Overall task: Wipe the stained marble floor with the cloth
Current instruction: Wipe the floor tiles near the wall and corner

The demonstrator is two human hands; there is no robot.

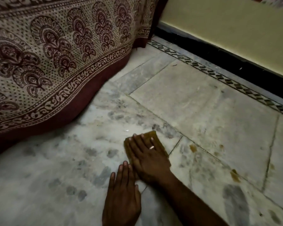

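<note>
A folded yellow-brown cloth [151, 136] lies flat on the white and grey marble floor [194, 108]. My right hand [147, 157], with a ring on one finger, presses flat on top of the cloth and hides most of it. My left hand [122, 196] rests palm down on the floor just behind and left of the cloth, fingers together, holding nothing. Brown stains mark the floor to the right: one [193, 147] close to the cloth, another [235, 175] further right, and fainter specks [221, 146] beyond.
A patterned cream and maroon bedspread [55, 62] hangs down to the floor at the left and back. A yellow wall [235, 30] with a black skirting [219, 59] and a patterned floor border [235, 85] runs along the right.
</note>
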